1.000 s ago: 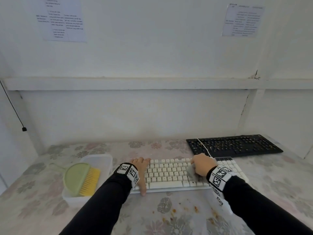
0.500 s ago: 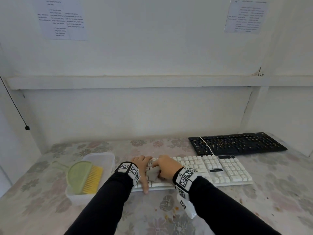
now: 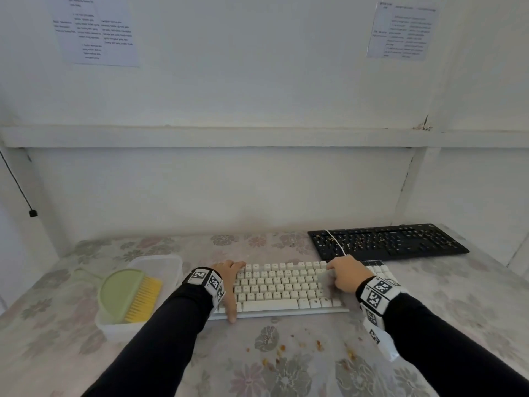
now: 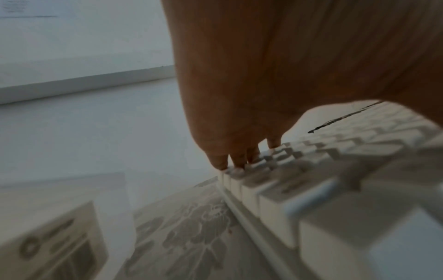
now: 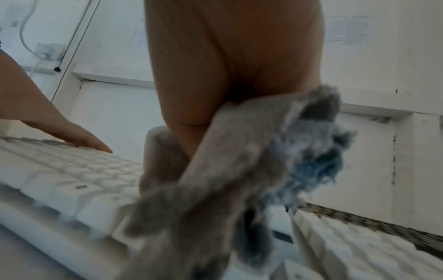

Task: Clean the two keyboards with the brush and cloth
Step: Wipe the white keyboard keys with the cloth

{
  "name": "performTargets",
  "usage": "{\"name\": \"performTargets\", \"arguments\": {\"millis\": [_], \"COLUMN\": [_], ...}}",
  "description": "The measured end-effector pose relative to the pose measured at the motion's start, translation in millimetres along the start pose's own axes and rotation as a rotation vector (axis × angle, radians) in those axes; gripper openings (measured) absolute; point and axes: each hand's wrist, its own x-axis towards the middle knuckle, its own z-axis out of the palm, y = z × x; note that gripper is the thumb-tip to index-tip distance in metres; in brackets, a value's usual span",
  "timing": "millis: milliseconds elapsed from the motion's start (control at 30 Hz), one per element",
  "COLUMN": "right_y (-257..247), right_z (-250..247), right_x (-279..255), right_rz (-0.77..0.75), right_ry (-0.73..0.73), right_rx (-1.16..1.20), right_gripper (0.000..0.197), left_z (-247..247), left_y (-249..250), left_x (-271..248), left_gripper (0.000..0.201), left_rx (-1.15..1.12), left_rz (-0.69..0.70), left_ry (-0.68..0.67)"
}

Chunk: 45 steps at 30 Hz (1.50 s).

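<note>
From the head view, the flat white plastic keyboard (image 3: 289, 287) lies on the flower-patterned counter (image 3: 286, 368) at six o'clock, the black keyboard (image 3: 386, 242) at two o'clock, the green brush with yellow bristles (image 3: 128, 293) in a clear tub (image 3: 160, 262) at nine o'clock. The left wrist view shows the left hand (image 4: 263, 85) pressing straightened fingers (image 4: 218, 161) on the white keyboard's left end, steadying a light, slide-prone board. The right wrist view shows the right hand (image 5: 227, 66) bunching the soft, frayed grey cloth (image 5: 239, 180) over the keys; limp, it seems best held wadded.
</note>
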Motion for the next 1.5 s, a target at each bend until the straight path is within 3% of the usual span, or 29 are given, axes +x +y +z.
{"name": "performTargets", "arguments": {"millis": [133,333,500,700,833,967,1233,1300,1400,1500], "right_y": [3.0,-49.2,-92.8,-91.2,-79.2,-61.5,0.9,10.9,14.4,0.1], "right_z": [-6.1,2.1,21.0,25.4,24.0,15.9,-3.3,-7.0,-11.4,-12.5], "right_x": [1.0,6.0,14.2,17.4,19.0,20.4,18.2,17.3,12.4,6.2], "right_rz": [0.005,-0.188,-0.357,-0.388,-0.372,-0.318,-0.081,-0.009,0.066,0.047], "right_ry": [-0.015,0.040,-0.051,-0.121,-0.010,-0.033,-0.051,-0.047,-0.019,0.058], "right_rx": [0.015,0.125,0.109,0.006,0.045,0.033,-0.057,-0.101,-0.172,-0.147], "right_gripper": [0.028,0.026,0.030,0.031,0.020,0.021,0.021,0.029,0.029,0.026], "left_z": [-8.2,-6.8,-0.4,1.2,-2.7,-1.8,1.4,1.5,1.8,1.9], "left_y": [6.1,22.1,26.5,25.7,28.3,28.3,30.1,30.4,31.2,32.2], "left_x": [-2.1,4.3,10.0,9.7,9.9,8.9,7.0,5.4,4.0,3.9], "left_gripper": [0.138,0.137,0.136,0.134,0.133,0.132,0.131,0.131,0.130,0.130], "left_rx": [0.031,-0.019,-0.004,-0.037,-0.033,-0.042,-0.062,-0.080,-0.098,-0.121], "left_rz": [-0.001,0.049,0.040,0.028,0.024,0.019,0.011,0.013,0.006,0.000], "left_ry": [-0.056,-0.023,0.015,0.040,0.021,0.024,0.048,0.053,0.057,0.055]}}
